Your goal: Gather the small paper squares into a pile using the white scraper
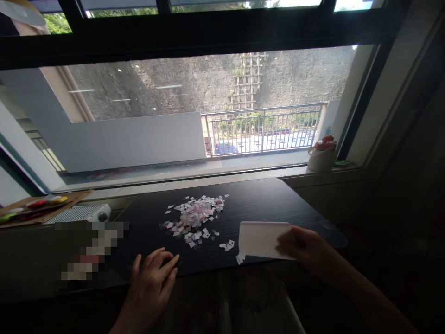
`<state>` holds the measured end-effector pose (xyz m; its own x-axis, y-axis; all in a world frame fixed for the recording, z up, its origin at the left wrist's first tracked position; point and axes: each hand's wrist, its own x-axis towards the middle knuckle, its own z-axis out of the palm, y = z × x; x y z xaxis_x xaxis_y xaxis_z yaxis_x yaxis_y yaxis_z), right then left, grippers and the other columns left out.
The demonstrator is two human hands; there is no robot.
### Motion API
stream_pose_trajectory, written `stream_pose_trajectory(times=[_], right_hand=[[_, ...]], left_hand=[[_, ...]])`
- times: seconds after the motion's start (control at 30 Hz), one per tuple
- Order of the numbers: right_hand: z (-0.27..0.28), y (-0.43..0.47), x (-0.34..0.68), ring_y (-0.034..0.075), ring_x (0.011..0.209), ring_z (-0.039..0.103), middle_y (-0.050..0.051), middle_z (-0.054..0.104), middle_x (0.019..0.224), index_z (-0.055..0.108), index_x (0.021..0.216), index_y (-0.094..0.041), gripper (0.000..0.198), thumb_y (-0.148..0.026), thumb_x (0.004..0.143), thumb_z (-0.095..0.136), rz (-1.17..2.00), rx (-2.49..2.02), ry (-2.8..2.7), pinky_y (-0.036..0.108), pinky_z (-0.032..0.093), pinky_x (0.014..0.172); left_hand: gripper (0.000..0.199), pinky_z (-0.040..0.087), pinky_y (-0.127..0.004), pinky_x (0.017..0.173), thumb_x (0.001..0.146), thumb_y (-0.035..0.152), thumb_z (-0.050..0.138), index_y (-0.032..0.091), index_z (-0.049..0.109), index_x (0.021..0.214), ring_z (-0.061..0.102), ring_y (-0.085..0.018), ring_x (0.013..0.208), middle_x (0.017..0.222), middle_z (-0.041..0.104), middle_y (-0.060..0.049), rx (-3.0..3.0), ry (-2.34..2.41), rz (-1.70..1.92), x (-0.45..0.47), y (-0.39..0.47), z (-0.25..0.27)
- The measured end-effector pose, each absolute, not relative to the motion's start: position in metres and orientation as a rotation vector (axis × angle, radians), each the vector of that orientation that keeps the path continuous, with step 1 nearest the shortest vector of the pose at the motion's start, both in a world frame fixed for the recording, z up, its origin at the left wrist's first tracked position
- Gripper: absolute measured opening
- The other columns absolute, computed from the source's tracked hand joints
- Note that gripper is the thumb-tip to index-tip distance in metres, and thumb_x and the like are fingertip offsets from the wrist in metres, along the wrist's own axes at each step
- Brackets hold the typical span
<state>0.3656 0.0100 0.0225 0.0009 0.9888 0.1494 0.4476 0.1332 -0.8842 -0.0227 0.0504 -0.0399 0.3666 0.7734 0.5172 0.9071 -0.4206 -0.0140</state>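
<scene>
A loose heap of small white and pinkish paper-like pieces (198, 214) lies on the dark tabletop (264, 199). Some have strayed toward the front, including a small cluster (227, 245). At the table's near edge, my left hand (155, 276) rests with its fingers apart, just in front of the heap. My right hand (299, 243) grips the right end of a white, shallow rectangular tray (260, 239) near the front edge. A few pieces (240, 258) lie at the tray's lower left corner. My right fingertips are partly blurred.
Behind the table runs a window sill (167, 182) below a wide window. On its right stands a white pot (321, 158) with reddish things on top. To the left are a white slatted device (81, 213) and a brown board (48, 208) with colourful items.
</scene>
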Motion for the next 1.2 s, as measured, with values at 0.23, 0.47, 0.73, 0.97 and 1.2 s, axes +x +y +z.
stream_pose_trajectory(times=[0.23, 0.47, 0.73, 0.97, 1.2], right_hand=[[0.012, 0.057, 0.374, 0.018, 0.071, 0.064, 0.002, 0.069, 0.073, 0.063, 0.076, -0.015, 0.022, -0.032, 0.063, 0.071, 1.156, -1.309, -1.462, 0.030, 0.049, 0.067], [0.018, 0.071, 0.366, 0.016, 0.069, 0.065, 0.002, 0.072, 0.075, 0.067, 0.077, -0.013, 0.021, -0.026, 0.062, 0.073, 1.335, -1.261, -1.507, 0.029, 0.050, 0.069], [0.024, 0.055, 0.371, 0.016, 0.069, 0.065, 0.002, 0.072, 0.074, 0.067, 0.077, -0.013, 0.024, -0.030, 0.062, 0.076, 1.405, -1.227, -1.542, 0.028, 0.050, 0.068], [0.026, 0.053, 0.372, 0.017, 0.066, 0.065, 0.002, 0.069, 0.069, 0.064, 0.074, -0.015, 0.023, -0.032, 0.062, 0.074, 1.105, -1.259, -1.482, 0.029, 0.050, 0.063], [0.024, 0.056, 0.365, 0.016, 0.061, 0.063, 0.001, 0.067, 0.065, 0.062, 0.071, -0.016, 0.015, -0.029, 0.066, 0.067, 0.928, -1.343, -1.570, 0.026, 0.048, 0.056]], left_hand=[[0.033, 0.029, -0.057, 0.097, 0.083, 0.027, 0.041, 0.030, 0.068, 0.102, 0.057, -0.026, 0.106, 0.099, 0.068, -0.005, -2.339, -1.481, -0.635, -0.021, 0.050, -0.034], [0.033, 0.031, -0.058, 0.094, 0.083, 0.028, 0.041, 0.030, 0.068, 0.103, 0.057, -0.027, 0.106, 0.100, 0.069, -0.006, -2.343, -1.486, -0.612, -0.022, 0.051, -0.034], [0.035, 0.032, -0.059, 0.094, 0.083, 0.028, 0.040, 0.030, 0.069, 0.102, 0.058, -0.027, 0.105, 0.098, 0.069, -0.006, -2.339, -1.484, -0.615, -0.021, 0.051, -0.032], [0.033, 0.027, -0.056, 0.099, 0.085, 0.027, 0.040, 0.030, 0.067, 0.104, 0.055, -0.025, 0.109, 0.101, 0.067, -0.005, -2.319, -1.452, -0.611, -0.022, 0.052, -0.040], [0.029, 0.024, -0.059, 0.100, 0.081, 0.025, 0.046, 0.024, 0.067, 0.101, 0.055, -0.028, 0.108, 0.098, 0.070, -0.006, -2.305, -1.405, -0.553, -0.019, 0.051, -0.026]])
